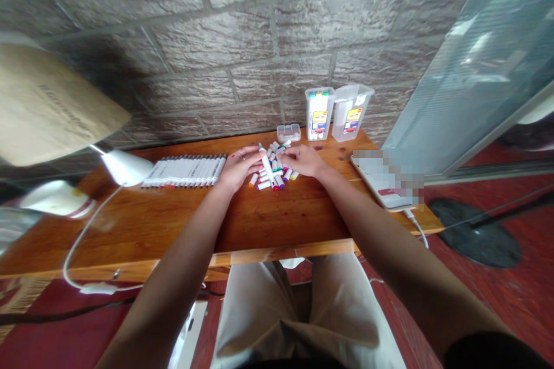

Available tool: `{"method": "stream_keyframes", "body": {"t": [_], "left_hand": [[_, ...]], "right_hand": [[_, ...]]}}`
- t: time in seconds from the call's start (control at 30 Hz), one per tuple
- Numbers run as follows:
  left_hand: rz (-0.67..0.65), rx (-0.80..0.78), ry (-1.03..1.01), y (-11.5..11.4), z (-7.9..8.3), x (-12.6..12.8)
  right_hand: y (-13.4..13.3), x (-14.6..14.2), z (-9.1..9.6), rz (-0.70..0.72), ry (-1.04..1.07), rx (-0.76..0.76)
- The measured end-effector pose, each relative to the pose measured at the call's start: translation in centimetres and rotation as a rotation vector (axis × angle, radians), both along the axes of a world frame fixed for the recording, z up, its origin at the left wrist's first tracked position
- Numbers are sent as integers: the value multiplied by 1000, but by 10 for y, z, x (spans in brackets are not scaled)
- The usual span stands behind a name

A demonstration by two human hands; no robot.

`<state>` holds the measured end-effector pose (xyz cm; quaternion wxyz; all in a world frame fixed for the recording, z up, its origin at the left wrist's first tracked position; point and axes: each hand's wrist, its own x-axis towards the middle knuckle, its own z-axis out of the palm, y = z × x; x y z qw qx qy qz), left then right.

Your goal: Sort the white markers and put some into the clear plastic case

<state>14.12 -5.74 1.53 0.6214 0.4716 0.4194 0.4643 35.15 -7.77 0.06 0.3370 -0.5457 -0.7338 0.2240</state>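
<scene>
A loose heap of white markers [273, 172] with coloured caps lies on the wooden table [277, 219] near the wall. My left hand [239, 166] rests at the heap's left side, its fingers curled around one white marker [266, 162] that stands tilted above the pile. My right hand [302, 159] lies on the heap's right side, fingers bent over the markers; what it grips, if anything, is hidden. A neat row of markers [185, 172] lies side by side to the left.
Two clear plastic boxes [319, 113] [351, 111] stand against the brick wall, a small clear lid [288, 132] in front of them. A tablet [387, 180] lies at the right edge. At the left are a white lamp [125, 166] and its cable [82, 242].
</scene>
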Motion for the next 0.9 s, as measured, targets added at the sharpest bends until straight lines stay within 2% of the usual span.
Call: {"method": "stream_keyframes", "body": {"t": [0.43,0.53,0.63,0.77,0.9], "left_hand": [[2,9,-14,-1,3,0],[-22,33,-6,-2,4,-1],[-49,71,-20,-3,4,-1],[-79,93,-40,-6,5,0],[-103,108,-77,-8,5,0]], "right_hand": [[1,-1,-1,3,10,17],[-1,-4,1,-40,69,114],[-5,-8,5,-90,220,242],[-13,-15,12,46,358,136],[-19,-24,13,213,353,102]]}}
